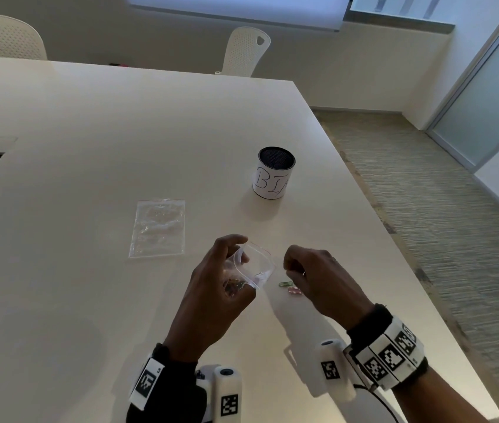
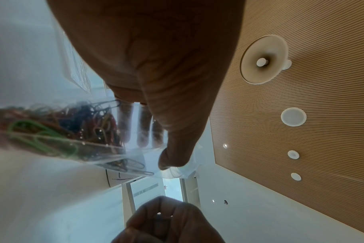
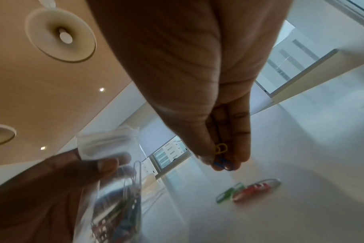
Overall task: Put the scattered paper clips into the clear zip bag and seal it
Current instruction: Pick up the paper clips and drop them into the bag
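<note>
My left hand (image 1: 223, 270) holds a clear zip bag (image 1: 255, 265) above the table, its mouth held open toward the right. Several coloured paper clips (image 2: 58, 131) lie inside the bag (image 2: 106, 148). To its right, my right hand (image 1: 309, 270) pinches a yellow clip (image 3: 221, 148) and a blue clip (image 3: 222, 162) between thumb and fingertips, a short way from the bag's mouth. On the table below that hand lie a green clip (image 1: 285, 283) and a red clip (image 1: 294, 290), also seen in the right wrist view as the green clip (image 3: 230, 193) and the red clip (image 3: 254, 189).
A second clear zip bag (image 1: 158, 228) lies flat on the white table (image 1: 89, 270) to the left. A mesh cup with a white label (image 1: 274, 172) stands behind the hands. The table's right edge (image 1: 394, 239) drops to carpet; white chairs stand at the far side.
</note>
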`<state>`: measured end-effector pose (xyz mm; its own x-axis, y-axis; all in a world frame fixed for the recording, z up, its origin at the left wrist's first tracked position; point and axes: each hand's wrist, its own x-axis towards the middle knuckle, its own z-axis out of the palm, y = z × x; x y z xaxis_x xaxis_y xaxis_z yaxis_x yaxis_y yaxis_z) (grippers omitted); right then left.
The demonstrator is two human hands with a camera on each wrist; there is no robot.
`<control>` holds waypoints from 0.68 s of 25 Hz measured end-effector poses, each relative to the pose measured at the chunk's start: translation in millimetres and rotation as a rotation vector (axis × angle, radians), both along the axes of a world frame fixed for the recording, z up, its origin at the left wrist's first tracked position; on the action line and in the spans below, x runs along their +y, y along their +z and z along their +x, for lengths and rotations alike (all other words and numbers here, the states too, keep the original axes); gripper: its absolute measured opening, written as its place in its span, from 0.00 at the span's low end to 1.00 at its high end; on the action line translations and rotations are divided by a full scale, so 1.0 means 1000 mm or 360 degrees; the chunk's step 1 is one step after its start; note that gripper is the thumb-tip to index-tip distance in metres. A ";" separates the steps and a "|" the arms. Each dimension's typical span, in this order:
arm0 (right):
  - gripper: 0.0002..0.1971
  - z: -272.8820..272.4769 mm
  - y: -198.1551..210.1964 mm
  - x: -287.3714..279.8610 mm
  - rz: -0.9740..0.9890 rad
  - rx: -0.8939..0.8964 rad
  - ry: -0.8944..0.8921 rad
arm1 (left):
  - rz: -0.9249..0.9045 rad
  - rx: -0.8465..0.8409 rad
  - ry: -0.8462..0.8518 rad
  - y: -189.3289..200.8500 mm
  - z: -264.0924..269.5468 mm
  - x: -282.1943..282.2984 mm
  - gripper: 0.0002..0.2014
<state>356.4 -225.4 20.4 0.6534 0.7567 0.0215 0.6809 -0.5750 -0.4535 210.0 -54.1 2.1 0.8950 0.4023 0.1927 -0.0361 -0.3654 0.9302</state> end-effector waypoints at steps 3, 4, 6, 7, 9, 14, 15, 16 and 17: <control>0.05 0.003 0.017 -0.004 0.0373 0.0199 -0.0131 | -0.0011 0.0005 0.0008 0.000 0.000 0.000 0.32; 0.06 0.001 0.025 -0.003 0.0499 0.0298 -0.0183 | -0.0009 0.0007 0.0007 0.000 0.000 0.000 0.32; 0.06 -0.006 0.041 -0.001 0.0730 0.0514 -0.0241 | -0.0008 0.0015 0.0002 0.001 0.000 0.000 0.32; 0.06 -0.011 0.049 0.002 0.0819 0.0585 -0.0238 | -0.0007 0.0020 0.0001 0.001 0.000 0.000 0.33; 0.05 -0.022 0.057 0.008 0.0935 0.0597 -0.0200 | -0.0001 0.0028 -0.0002 0.002 -0.001 0.000 0.33; 0.04 -0.040 0.050 0.022 0.0891 0.0300 -0.0083 | -0.0030 0.0023 -0.0014 0.002 -0.001 0.000 0.33; 0.04 -0.041 0.047 0.024 0.0866 0.0292 -0.0049 | -0.0021 0.0025 -0.0013 0.002 -0.001 0.000 0.33; 0.04 -0.041 0.046 0.024 0.0833 0.0280 -0.0005 | -0.0010 0.0027 -0.0010 0.002 0.000 0.000 0.33; 0.04 -0.040 0.044 0.024 0.0788 0.0250 0.0043 | -0.0002 0.0028 -0.0006 0.002 0.000 0.000 0.33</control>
<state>316.2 -201.2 64.7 0.6580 0.6972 0.2845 0.5944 -0.2489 -0.7647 209.8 -54.4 4.4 0.8998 0.3990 0.1764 -0.0211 -0.3640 0.9311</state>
